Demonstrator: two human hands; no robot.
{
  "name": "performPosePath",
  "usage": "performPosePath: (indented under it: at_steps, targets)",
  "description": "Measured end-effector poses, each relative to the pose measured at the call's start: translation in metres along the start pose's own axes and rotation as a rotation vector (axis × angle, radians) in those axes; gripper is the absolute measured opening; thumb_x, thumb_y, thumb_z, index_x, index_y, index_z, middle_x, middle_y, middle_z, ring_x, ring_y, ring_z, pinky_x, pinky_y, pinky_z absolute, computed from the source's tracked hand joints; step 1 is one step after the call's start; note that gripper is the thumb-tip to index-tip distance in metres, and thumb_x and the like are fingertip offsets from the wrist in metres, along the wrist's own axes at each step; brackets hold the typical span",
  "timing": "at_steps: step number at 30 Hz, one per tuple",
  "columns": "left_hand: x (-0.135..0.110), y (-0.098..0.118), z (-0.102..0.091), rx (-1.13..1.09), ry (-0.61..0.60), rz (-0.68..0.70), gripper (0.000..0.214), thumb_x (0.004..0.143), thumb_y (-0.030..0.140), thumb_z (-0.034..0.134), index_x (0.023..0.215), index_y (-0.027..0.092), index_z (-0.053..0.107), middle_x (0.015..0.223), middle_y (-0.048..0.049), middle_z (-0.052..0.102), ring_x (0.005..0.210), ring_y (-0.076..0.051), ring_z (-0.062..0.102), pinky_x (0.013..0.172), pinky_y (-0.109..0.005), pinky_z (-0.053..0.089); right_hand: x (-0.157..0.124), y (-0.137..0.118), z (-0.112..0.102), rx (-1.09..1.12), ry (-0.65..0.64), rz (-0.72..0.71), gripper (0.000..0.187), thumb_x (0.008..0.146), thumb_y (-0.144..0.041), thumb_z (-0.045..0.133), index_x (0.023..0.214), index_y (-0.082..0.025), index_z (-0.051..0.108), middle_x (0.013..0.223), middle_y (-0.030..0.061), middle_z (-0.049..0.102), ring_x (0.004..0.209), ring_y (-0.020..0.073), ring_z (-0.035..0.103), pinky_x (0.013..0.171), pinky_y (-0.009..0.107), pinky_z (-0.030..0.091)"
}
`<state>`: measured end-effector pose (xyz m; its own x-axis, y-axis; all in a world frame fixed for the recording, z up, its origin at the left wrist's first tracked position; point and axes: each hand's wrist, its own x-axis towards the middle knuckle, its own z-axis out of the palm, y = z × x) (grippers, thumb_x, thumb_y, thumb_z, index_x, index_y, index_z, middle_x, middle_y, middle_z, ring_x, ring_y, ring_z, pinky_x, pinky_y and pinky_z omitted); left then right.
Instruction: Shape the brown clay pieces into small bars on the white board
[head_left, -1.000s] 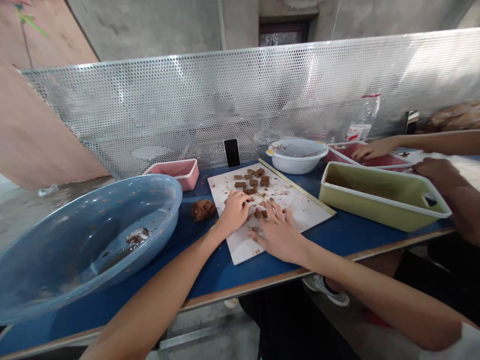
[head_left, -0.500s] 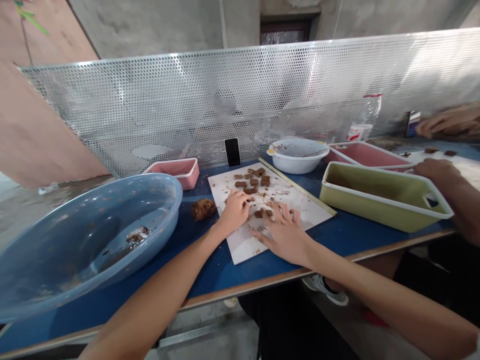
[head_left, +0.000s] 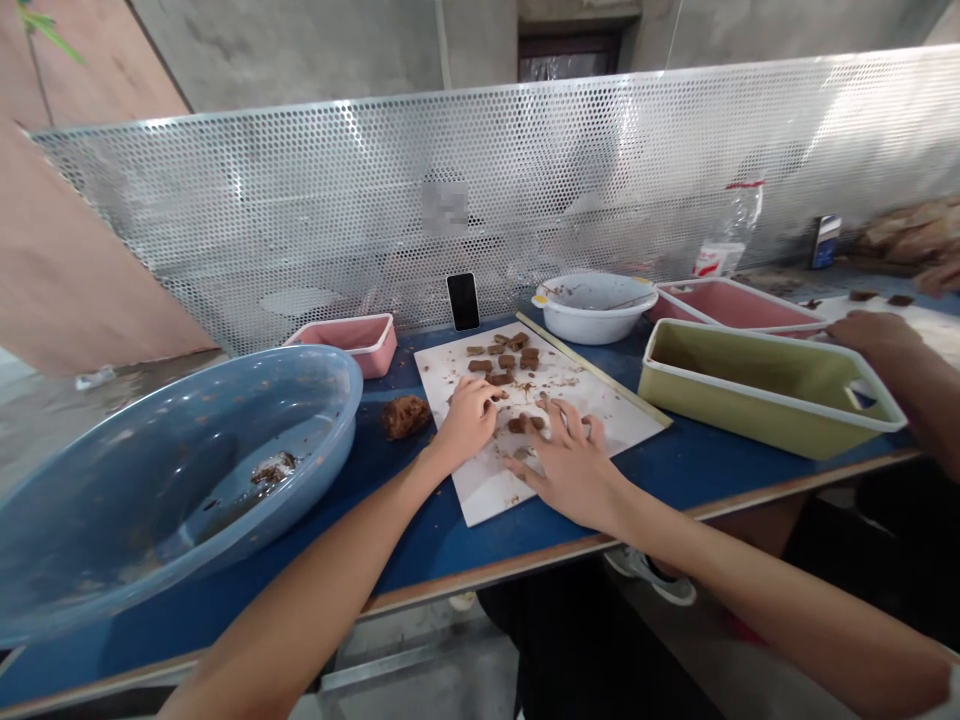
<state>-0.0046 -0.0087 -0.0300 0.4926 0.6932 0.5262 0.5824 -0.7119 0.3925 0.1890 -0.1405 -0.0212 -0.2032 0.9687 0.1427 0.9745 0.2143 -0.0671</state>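
A white board (head_left: 480, 500) lies in front of me, smeared with brown crumbs. My left hand (head_left: 466, 425) rests on its left part, fingers loosely bent and nothing visible in them. Across from it, my right hand (head_left: 570, 455) is spread over the board, with a fingertip at a small brown clay-like piece (head_left: 523, 424). Whether that fingertip presses the piece or only hovers, I cannot tell. Several short brown pieces (head_left: 507, 362) sit at the board's far end. Left of the board is a larger brown lump (head_left: 405, 416).
A big blue basin (head_left: 322, 400) fills the left side. Pink tubs (head_left: 379, 350), a white basin (head_left: 596, 322) and a green tub (head_left: 765, 405) stand around the board. A phone (head_left: 463, 300) leans against the perforated metal screen (head_left: 337, 200). At far right is another person's hand (head_left: 870, 335).
My hands stay nearly where they were; the right fingers shift slightly, showing more of the brown piece. At the far right, another person's blurred hand has moved right, away from the upright phone.
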Motion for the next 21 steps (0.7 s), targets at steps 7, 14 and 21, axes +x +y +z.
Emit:
performPosePath:
  at_steps: [7, 14, 21]
  targets:
    - [0.0006, -0.0010, 0.0000, 0.014, -0.018, 0.006, 0.034, 0.098, 0.006, 0.052, 0.110, 0.020, 0.080, 0.112, -0.0097, 0.078, 0.116, -0.030, 0.066, 0.112, -0.051, 0.054, -0.0004, -0.0049, -0.0028, -0.007, -0.006, 0.038, 0.086, 0.118, -0.071, 0.025, 0.172, -0.011, 0.056, 0.184, 0.0307, 0.035, 0.174, 0.0508, 0.022, 0.128, 0.079, 0.032]
    - [0.0009, -0.0002, -0.0014, 0.028, -0.024, -0.007, 0.033, 0.098, 0.004, 0.052, 0.110, 0.020, 0.079, 0.111, -0.0092, 0.078, 0.117, -0.031, 0.066, 0.110, -0.049, 0.055, 0.0016, -0.0082, -0.0019, -0.023, -0.001, 0.037, 0.085, 0.118, -0.071, 0.027, 0.172, -0.011, 0.055, 0.184, 0.0316, 0.035, 0.173, 0.0504, 0.024, 0.128, 0.078, 0.032]
    - [0.0003, -0.0021, 0.0011, 0.035, -0.007, 0.012, 0.033, 0.097, 0.003, 0.053, 0.110, 0.018, 0.079, 0.111, -0.0095, 0.078, 0.115, -0.030, 0.066, 0.110, -0.048, 0.055, -0.0014, -0.0018, -0.0013, -0.036, 0.034, 0.090, 0.090, 0.119, -0.066, 0.019, 0.163, 0.000, 0.063, 0.182, 0.0337, 0.037, 0.174, 0.0502, 0.022, 0.128, 0.075, 0.034]
